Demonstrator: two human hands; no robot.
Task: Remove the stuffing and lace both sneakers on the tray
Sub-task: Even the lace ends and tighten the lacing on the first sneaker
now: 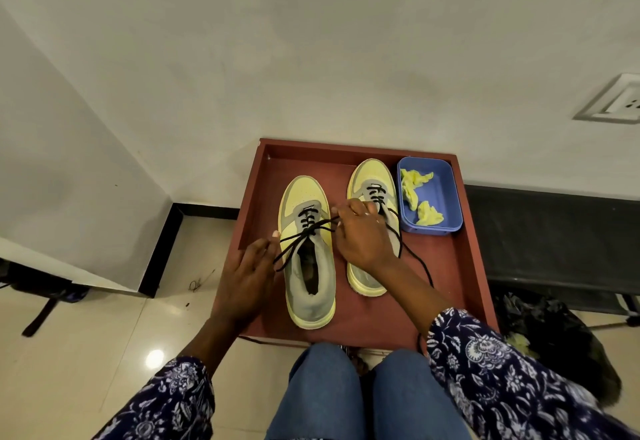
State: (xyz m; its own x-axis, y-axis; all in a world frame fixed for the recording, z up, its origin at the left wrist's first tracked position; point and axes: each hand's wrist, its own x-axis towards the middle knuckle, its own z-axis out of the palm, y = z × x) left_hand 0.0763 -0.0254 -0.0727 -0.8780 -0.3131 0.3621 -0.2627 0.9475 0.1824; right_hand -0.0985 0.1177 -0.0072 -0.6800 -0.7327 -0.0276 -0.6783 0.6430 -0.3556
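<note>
1. Two hands at work: left hand (249, 276) pinching one end of the black lace (304, 237) beside the left sneaker (306, 252); right hand (360, 231) curled around the other end, over the gap between the shoes.
2. Left sneaker directly between both hands, long axis pointing away from the body, upper eyelets probably waiting; both hands equally near.
3. Right sneaker (372, 179) just beside, partly under the right wrist, lace ends loose.
4. Yellow stuffing (417, 193) already in the blue box (446, 197), far right corner.
5. Red-brown tray (464, 266) around everything; pale tiled floor and white wall beyond.
</note>
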